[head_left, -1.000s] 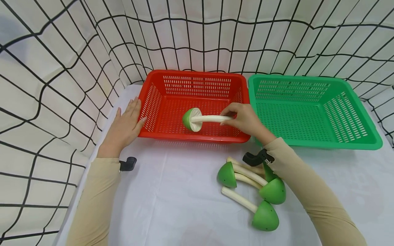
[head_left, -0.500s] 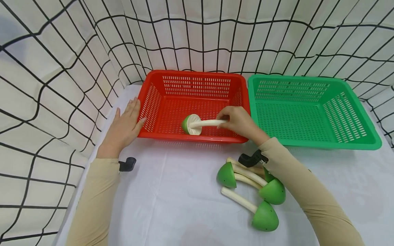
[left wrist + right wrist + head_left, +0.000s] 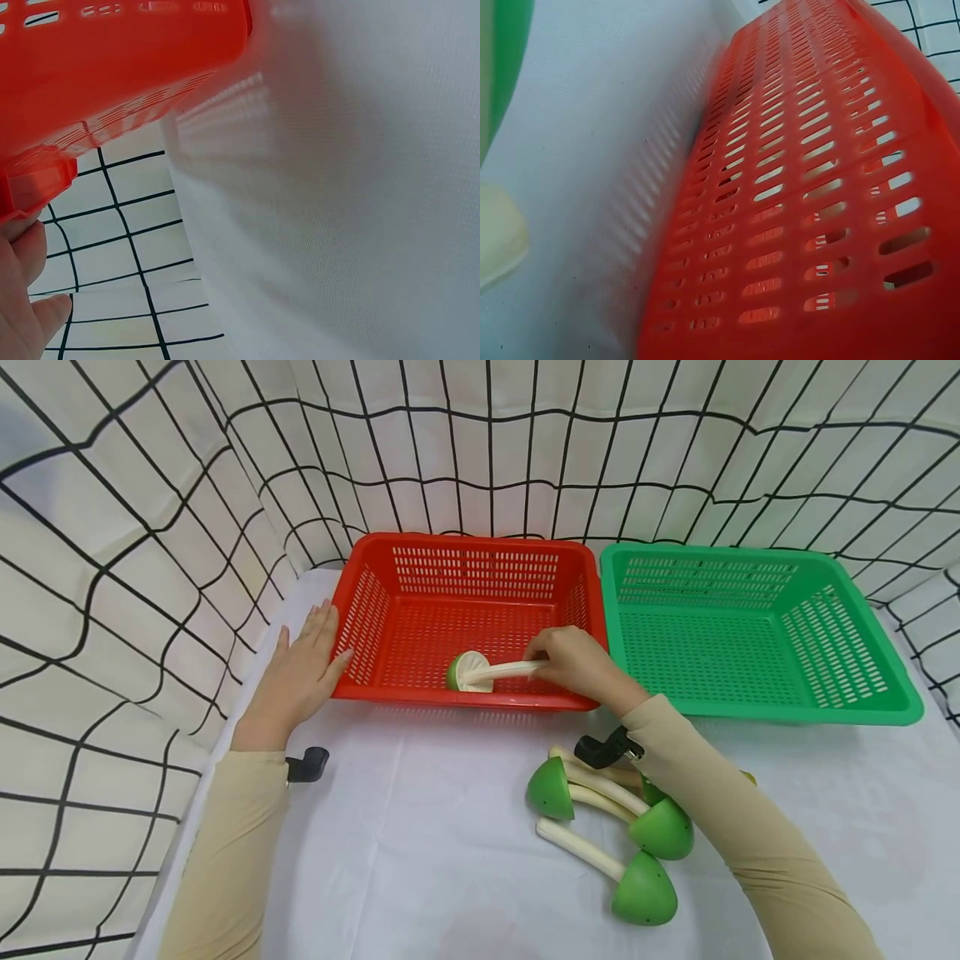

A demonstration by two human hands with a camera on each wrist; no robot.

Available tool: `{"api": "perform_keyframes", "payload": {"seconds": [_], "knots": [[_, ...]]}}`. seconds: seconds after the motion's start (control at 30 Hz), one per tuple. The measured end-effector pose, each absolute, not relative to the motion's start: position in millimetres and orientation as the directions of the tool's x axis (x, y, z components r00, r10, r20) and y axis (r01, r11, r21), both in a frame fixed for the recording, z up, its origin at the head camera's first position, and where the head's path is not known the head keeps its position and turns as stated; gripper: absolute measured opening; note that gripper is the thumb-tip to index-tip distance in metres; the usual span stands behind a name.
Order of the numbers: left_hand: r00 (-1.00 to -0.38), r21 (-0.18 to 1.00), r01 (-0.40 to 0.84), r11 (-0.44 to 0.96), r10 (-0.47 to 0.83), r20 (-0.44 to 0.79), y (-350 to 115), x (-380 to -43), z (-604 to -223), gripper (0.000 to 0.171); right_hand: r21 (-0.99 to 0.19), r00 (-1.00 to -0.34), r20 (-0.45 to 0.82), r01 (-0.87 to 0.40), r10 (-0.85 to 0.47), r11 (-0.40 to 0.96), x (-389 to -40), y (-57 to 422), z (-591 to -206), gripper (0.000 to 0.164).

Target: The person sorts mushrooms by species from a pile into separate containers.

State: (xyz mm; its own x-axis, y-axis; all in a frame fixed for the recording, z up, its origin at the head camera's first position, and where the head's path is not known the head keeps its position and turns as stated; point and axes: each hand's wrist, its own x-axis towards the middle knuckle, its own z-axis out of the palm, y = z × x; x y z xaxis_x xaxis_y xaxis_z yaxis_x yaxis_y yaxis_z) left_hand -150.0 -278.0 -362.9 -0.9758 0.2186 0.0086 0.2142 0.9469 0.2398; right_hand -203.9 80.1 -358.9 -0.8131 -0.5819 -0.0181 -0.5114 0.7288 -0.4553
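Observation:
My right hand (image 3: 581, 662) reaches into the red basket (image 3: 468, 697) and grips the pale stem of a green-capped toy mushroom (image 3: 471, 672). Its cap points left and sits low, near the basket's front wall. The stem's end is hidden by my fingers. Along the basket's left rim lies my left hand (image 3: 291, 681), fingers straight against the outside. The left wrist view shows that hand's fingers (image 3: 30, 255) by the basket's corner. In the right wrist view the slotted wall (image 3: 765, 210) of the basket fills the right side, and the hand is not plainly seen.
A green slatted basket (image 3: 765, 708) stands right beside the red one. Several green-capped mushrooms (image 3: 645, 889) lie in a loose pile on the white cloth (image 3: 435, 843), partly under my right sleeve. A small yellow piece (image 3: 748, 777) shows behind that sleeve. Black netting (image 3: 491, 443) rises behind and left.
My right hand has lowered the mushroom deeper into the red basket, nearer the front wall, and shifted slightly left. The left hand stays at the basket's side.

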Motion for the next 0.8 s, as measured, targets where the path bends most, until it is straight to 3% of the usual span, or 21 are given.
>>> {"api": "perform_keyframes", "payload": {"seconds": [0.8], "knots": [[-0.977, 0.248, 0.211, 0.945, 0.214, 0.018, -276.4, -147.7, -361.1, 0.066, -0.488, -0.783, 0.037, -0.556, -0.621, 0.673, -203.1, 85.7, -357.8, 0.022]]}}
